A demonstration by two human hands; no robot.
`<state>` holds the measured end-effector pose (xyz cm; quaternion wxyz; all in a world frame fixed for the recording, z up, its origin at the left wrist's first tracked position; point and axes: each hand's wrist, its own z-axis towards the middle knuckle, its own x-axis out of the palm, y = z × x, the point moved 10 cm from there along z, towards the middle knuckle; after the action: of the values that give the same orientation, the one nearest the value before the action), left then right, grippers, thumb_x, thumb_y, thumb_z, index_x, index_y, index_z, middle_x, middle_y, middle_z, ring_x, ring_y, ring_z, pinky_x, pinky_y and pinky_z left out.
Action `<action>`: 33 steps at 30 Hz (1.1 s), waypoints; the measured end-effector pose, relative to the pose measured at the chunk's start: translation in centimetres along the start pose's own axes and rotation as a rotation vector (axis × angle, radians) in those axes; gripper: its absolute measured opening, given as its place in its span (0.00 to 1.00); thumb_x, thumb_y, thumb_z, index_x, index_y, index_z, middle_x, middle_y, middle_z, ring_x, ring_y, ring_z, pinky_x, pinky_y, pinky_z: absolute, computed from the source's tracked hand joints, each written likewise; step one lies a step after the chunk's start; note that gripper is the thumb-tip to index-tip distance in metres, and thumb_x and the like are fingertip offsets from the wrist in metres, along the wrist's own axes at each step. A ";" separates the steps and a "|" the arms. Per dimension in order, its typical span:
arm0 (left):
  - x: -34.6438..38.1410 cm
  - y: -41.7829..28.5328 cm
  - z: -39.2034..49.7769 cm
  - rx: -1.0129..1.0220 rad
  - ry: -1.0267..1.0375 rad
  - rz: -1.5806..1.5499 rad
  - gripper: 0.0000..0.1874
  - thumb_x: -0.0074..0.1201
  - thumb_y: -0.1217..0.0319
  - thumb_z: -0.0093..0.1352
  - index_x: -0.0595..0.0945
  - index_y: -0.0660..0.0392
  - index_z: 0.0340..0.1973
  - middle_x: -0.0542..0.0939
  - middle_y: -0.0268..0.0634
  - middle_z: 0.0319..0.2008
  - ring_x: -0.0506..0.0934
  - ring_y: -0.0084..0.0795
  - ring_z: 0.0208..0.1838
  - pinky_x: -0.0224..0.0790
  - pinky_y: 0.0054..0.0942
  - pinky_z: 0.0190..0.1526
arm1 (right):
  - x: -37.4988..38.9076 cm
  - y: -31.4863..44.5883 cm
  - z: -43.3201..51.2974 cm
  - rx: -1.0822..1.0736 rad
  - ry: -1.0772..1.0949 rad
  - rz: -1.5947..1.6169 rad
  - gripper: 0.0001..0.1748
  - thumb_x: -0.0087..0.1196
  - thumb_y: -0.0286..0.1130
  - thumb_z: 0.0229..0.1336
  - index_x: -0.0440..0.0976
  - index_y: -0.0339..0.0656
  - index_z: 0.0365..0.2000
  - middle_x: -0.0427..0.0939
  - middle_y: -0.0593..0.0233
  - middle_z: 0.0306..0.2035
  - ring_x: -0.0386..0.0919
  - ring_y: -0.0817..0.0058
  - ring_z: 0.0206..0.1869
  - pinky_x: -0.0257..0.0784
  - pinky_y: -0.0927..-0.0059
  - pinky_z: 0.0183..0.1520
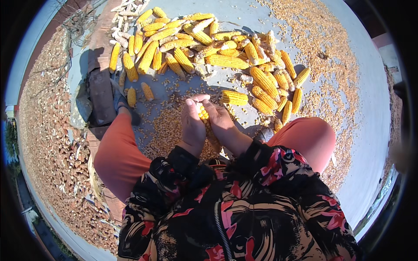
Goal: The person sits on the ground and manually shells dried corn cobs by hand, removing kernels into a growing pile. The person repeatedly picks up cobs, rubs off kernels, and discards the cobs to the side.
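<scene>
Both my left hand (pixel 193 127) and my right hand (pixel 223 122) grip one partly shelled corn cob (pixel 203 114) between them, thumbs near its upper end. Yellow kernels show between the thumbs; much of the cob is hidden by my fingers. Beneath the hands, a heap of loose corn kernels (pixel 166 130) lies between my legs. A short yellow ear of corn (pixel 234 97) rests just beyond my right hand. Farther out, many yellow ears (pixel 227 61) lie in a curved pile.
Bare cobs (pixel 125 19) lie at the upper left, beside a row of reddish bricks (pixel 101 94). Loose kernels (pixel 321 55) are spread over the floor at right. Broken reddish and pale pieces (pixel 55 140) cover the ground at left, near dry twigs (pixel 68 58).
</scene>
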<state>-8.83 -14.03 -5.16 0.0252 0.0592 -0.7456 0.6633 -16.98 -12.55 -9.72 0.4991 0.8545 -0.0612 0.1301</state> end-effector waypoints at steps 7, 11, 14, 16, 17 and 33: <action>-0.4 0.5 0.6 -0.014 -0.043 -0.112 0.33 0.23 0.47 0.74 0.75 0.64 0.45 0.76 0.45 0.46 0.73 0.33 0.50 0.62 0.30 0.54 | 1.0 1.4 -1.2 0.002 0.040 0.171 0.29 0.47 0.53 0.62 0.73 0.32 0.42 0.76 0.63 0.37 0.71 0.80 0.39 0.67 0.79 0.42; -0.9 1.3 0.1 -0.150 -0.018 -0.026 0.33 0.23 0.48 0.74 0.76 0.65 0.42 0.78 0.43 0.41 0.74 0.33 0.46 0.65 0.30 0.51 | 2.0 2.6 -1.5 -0.100 0.061 0.123 0.25 0.44 0.48 0.64 0.71 0.33 0.44 0.75 0.64 0.39 0.71 0.81 0.40 0.67 0.80 0.43; -1.0 1.9 0.1 -0.124 -0.065 -0.118 0.33 0.22 0.49 0.75 0.76 0.64 0.41 0.78 0.42 0.39 0.74 0.32 0.43 0.65 0.29 0.49 | 1.5 2.2 -0.8 -0.220 0.060 0.215 0.21 0.42 0.43 0.67 0.71 0.34 0.44 0.75 0.66 0.39 0.71 0.82 0.41 0.66 0.80 0.46; -0.9 1.4 0.1 -0.052 -0.112 -0.164 0.32 0.22 0.49 0.75 0.76 0.64 0.40 0.77 0.41 0.40 0.74 0.32 0.44 0.64 0.29 0.50 | 0.7 2.6 -0.9 -0.290 -0.023 0.074 0.18 0.40 0.39 0.68 0.71 0.34 0.43 0.75 0.67 0.38 0.70 0.82 0.42 0.66 0.80 0.47; -1.0 1.1 0.1 -0.016 -0.136 -0.186 0.32 0.22 0.49 0.75 0.76 0.64 0.40 0.77 0.41 0.40 0.73 0.32 0.44 0.64 0.29 0.50 | 0.8 2.5 -0.9 -0.295 -0.010 0.091 0.18 0.40 0.39 0.68 0.71 0.34 0.43 0.75 0.67 0.39 0.70 0.82 0.43 0.65 0.80 0.47; -0.7 -0.9 -0.5 0.091 -0.134 0.070 0.24 0.27 0.54 0.75 0.72 0.60 0.33 0.73 0.39 0.40 0.70 0.31 0.46 0.60 0.32 0.54 | -0.5 1.2 -0.6 -0.050 -0.077 0.049 0.23 0.39 0.44 0.68 0.72 0.32 0.42 0.77 0.63 0.34 0.71 0.79 0.36 0.68 0.75 0.41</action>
<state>-8.05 -13.59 -4.27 -0.0508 0.0786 -0.7162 0.6916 -17.84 -12.63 -8.63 0.5143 0.8443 -0.1045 0.1080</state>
